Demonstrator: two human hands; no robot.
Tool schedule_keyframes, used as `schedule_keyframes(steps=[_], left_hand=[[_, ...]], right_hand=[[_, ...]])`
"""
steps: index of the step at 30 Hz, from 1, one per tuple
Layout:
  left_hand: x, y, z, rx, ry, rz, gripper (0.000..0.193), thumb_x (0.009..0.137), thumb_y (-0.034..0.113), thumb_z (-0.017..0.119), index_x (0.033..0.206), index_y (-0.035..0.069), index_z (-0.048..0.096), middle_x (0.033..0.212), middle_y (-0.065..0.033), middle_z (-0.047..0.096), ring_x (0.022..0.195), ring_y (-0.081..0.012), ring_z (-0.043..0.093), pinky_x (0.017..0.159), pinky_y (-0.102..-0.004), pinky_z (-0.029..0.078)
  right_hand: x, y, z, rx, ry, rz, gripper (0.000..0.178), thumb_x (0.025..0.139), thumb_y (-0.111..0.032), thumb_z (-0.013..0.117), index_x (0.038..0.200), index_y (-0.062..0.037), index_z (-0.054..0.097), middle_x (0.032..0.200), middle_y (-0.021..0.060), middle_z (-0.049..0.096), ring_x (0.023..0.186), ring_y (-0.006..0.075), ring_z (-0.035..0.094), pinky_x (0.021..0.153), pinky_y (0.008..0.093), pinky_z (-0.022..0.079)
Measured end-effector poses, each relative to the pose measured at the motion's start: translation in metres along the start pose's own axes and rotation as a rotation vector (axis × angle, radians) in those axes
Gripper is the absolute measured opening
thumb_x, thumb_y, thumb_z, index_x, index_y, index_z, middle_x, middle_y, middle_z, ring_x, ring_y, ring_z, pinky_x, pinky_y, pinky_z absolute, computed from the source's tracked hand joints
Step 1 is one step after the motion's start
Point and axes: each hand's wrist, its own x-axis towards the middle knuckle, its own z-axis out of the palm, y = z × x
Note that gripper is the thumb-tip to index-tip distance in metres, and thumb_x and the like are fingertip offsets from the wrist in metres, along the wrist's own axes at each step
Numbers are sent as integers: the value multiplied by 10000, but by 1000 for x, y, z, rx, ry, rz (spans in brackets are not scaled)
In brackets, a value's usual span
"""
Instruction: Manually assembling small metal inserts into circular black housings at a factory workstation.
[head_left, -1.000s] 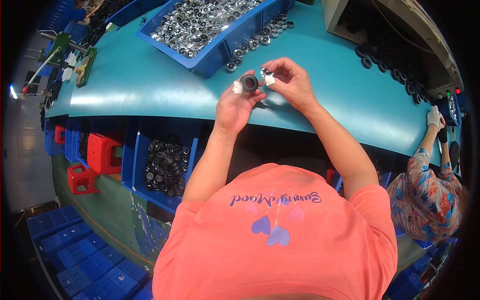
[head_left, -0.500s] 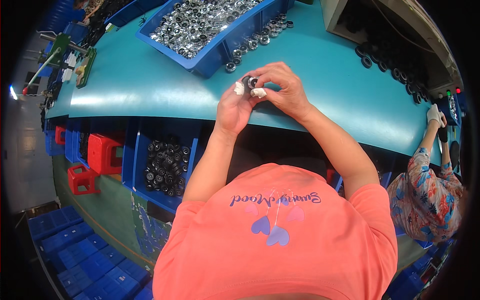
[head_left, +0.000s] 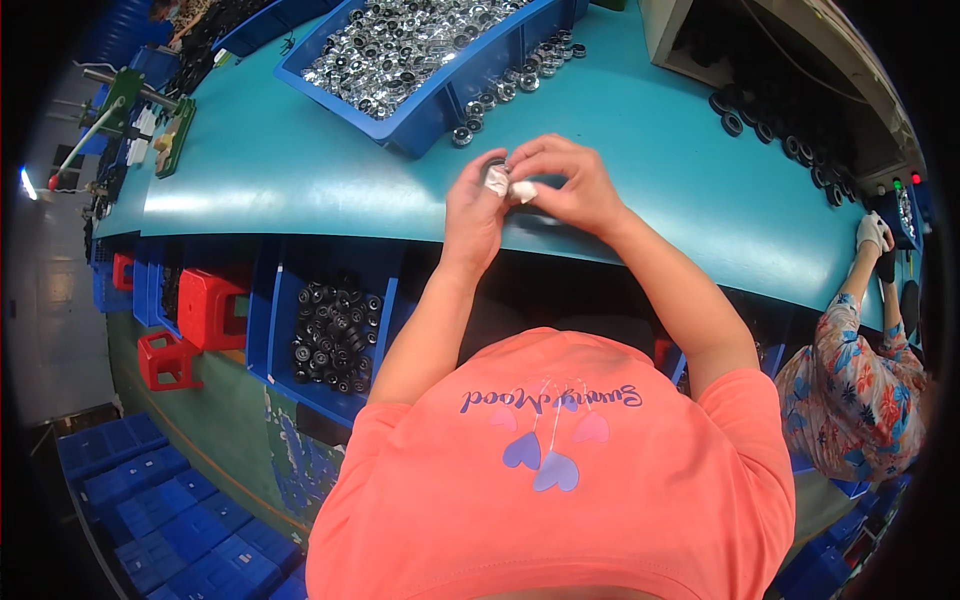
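Note:
Above the near edge of the turquoise table, my two hands meet. My left hand (head_left: 474, 215) is closed around a small round black wheel (head_left: 496, 161); only a sliver of its dark rim shows between the fingers. My right hand (head_left: 578, 190) presses against the same piece with bent fingertips and thumb, and those fingers are partly blurred. White tape wraps both thumbs. Just beyond the hands stands a blue bin (head_left: 405, 130) heaped with shiny clear-and-black round parts (head_left: 400, 55). A row of loose shiny round parts (head_left: 503, 91) lies along its right side.
Black rings (head_left: 792, 148) lie at the far right beside a pale open-fronted box. A green lever press (head_left: 175, 135) stands at the left. Below the table are a blue bin of black wheels (head_left: 335, 335) and red stools (head_left: 210, 308). A co-worker's gloved hand (head_left: 873, 232) is at the right.
The wheel, plainly visible between my hands before, is now mostly covered by fingers. My left hand has turned and shifted slightly right; my right hand has dropped a little toward me.

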Motion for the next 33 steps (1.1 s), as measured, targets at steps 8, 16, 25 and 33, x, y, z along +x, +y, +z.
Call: schedule_keyframes(steps=[8, 16, 25, 33], left_hand=[[-3, 3, -3, -40, -53, 15, 429, 1024, 167, 555, 1410, 2, 463, 1197, -127, 615, 1081, -231, 631, 988, -439, 534], [-5, 2, 4, 88, -74, 53, 480, 1044, 203, 544, 1454, 4, 392, 1254, -141, 586, 1163, -237, 600, 1024, -442, 511], [-5, -2, 4, 167, -35, 87, 371, 1056, 189, 533, 1377, 15, 467, 1164, -118, 608, 992, -194, 638, 852, -374, 573], [-10, 1, 9, 383, -11, 189, 266, 1050, 150, 533, 1283, 22, 506, 1017, -72, 615, 765, -102, 590, 632, -267, 554]], right_hand=[[0, 2, 2, 165, 51, 331, 171, 808, -111, 762, 978, -94, 771, 970, 9, 688, 802, 117, 613, 709, 263, 498], [-4, 1, 5, 310, 30, 418, 163, 825, -83, 749, 982, -95, 787, 943, 16, 666, 803, 114, 626, 727, 273, 512], [-5, 9, 4, 527, 63, 616, 284, 911, -102, 699, 1183, -22, 711, 1064, 54, 683, 953, 133, 673, 867, 306, 545], [-6, 5, -1, 329, -122, 469, 208, 967, -193, 674, 1022, -14, 766, 1053, 89, 682, 944, 161, 641, 860, 326, 519]])
